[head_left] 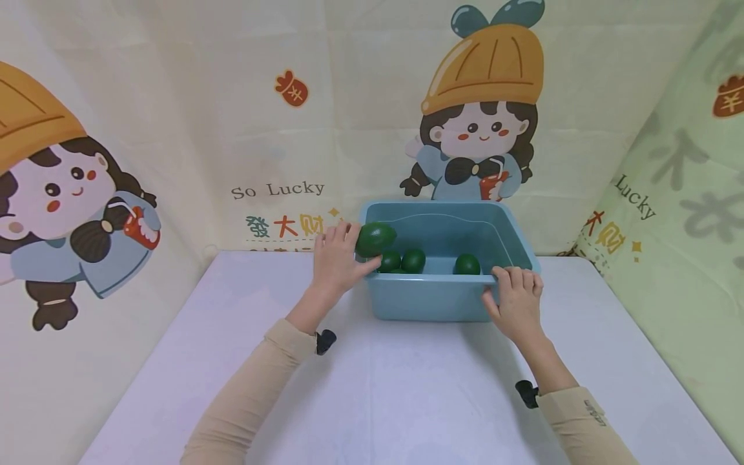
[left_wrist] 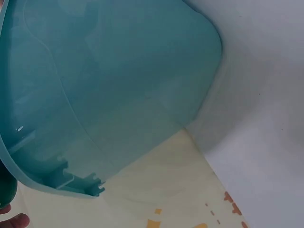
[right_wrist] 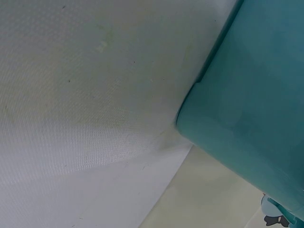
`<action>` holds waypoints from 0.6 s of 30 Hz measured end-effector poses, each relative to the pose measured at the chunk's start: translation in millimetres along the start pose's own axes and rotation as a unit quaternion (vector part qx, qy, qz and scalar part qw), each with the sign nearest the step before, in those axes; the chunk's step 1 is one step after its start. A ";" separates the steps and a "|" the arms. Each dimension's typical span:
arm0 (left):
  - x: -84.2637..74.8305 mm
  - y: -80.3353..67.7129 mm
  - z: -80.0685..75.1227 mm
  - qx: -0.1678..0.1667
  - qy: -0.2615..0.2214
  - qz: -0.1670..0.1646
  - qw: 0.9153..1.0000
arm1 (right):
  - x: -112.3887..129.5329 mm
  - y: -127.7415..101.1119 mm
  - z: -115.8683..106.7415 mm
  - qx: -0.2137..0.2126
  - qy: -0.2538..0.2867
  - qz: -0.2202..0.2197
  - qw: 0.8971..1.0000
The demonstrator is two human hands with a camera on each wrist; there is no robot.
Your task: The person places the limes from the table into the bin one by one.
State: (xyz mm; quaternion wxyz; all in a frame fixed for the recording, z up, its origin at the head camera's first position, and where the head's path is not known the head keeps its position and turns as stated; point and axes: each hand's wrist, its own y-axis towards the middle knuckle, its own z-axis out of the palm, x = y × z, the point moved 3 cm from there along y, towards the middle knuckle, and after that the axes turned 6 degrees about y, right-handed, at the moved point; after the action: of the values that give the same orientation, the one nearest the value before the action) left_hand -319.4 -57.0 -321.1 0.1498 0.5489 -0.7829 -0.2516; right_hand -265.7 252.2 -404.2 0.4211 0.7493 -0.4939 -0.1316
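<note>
The left hand (head_left: 336,258) grips a green avocado (head_left: 375,238) at the near-left corner of the teal plastic bin (head_left: 433,300), holding the fruit level with the rim. The right hand (head_left: 516,298) curls its fingers over the near-right edge of the same bin, thumb against the outer wall. The two hands are well apart, one at each near corner. Three more avocados (head_left: 413,260) lie on the bin floor. The bin stands toward the far side of the white table (head_left: 372,400), near the printed backdrop (head_left: 279,129).
</note>
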 end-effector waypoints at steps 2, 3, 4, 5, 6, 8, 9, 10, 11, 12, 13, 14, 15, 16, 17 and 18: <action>-3.2 0.8 1.3 0.003 0.006 0.004 1.000 | -0.2 0.1 0.2 0.002 -0.001 0.002 1.000; -4.8 1.2 2.1 0.004 0.009 0.006 1.000 | -0.3 0.0 0.4 0.003 -0.001 0.003 1.000; -6.4 1.7 2.7 0.005 0.011 0.008 1.000 | -0.4 0.0 0.5 0.004 -0.002 0.003 1.000; -8.0 2.1 3.5 0.008 0.015 0.010 1.000 | -0.5 -0.1 0.6 0.004 -0.002 0.004 1.000; -9.5 2.5 4.2 0.008 0.013 0.013 1.000 | -0.6 -0.2 0.6 0.004 -0.002 0.004 1.000; -12.8 3.4 5.7 0.009 0.017 0.019 1.000 | -0.5 -0.2 0.8 0.003 -0.003 0.003 1.000; -14.4 3.8 6.4 0.011 0.018 0.021 1.000 | -0.5 -0.1 0.9 0.002 -0.003 0.003 1.000; -16.0 4.2 7.1 0.012 0.020 0.023 0.999 | -0.6 0.0 0.9 0.001 -0.002 0.002 1.000; -17.5 4.5 7.9 0.015 0.020 0.025 0.999 | -0.6 0.0 1.0 -0.001 -0.002 0.001 1.000; -19.0 4.9 8.5 0.016 0.021 0.026 0.999 | -0.6 0.1 1.0 -0.002 -0.001 0.000 1.000; -20.6 5.2 9.1 0.020 0.024 0.028 0.999 | -0.7 0.2 1.1 -0.003 -0.001 -0.001 1.000; -22.1 5.6 9.5 0.024 0.026 0.028 0.999 | -0.8 0.2 1.1 -0.003 -0.001 -0.001 1.000; -23.6 5.9 9.9 0.027 0.026 0.028 0.999 | -1.0 0.1 1.1 -0.003 -0.001 -0.001 1.000; -25.0 6.4 10.3 0.030 0.025 0.028 0.999 | -1.1 0.0 1.1 -0.003 -0.001 -0.001 1.000; -26.4 6.8 10.4 0.033 0.025 0.027 0.999 | -1.0 0.0 1.2 -0.002 -0.001 0.000 1.000; -27.8 7.3 10.4 0.034 0.027 0.027 0.999 | -1.1 -0.1 1.2 -0.001 -0.002 0.001 1.000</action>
State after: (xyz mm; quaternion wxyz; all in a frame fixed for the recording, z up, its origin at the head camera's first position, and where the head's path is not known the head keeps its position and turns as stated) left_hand -320.7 -26.6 -324.5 0.1592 0.5388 -0.8013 -0.2055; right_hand -266.9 252.5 -405.2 0.4209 0.7485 -0.4950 -0.1329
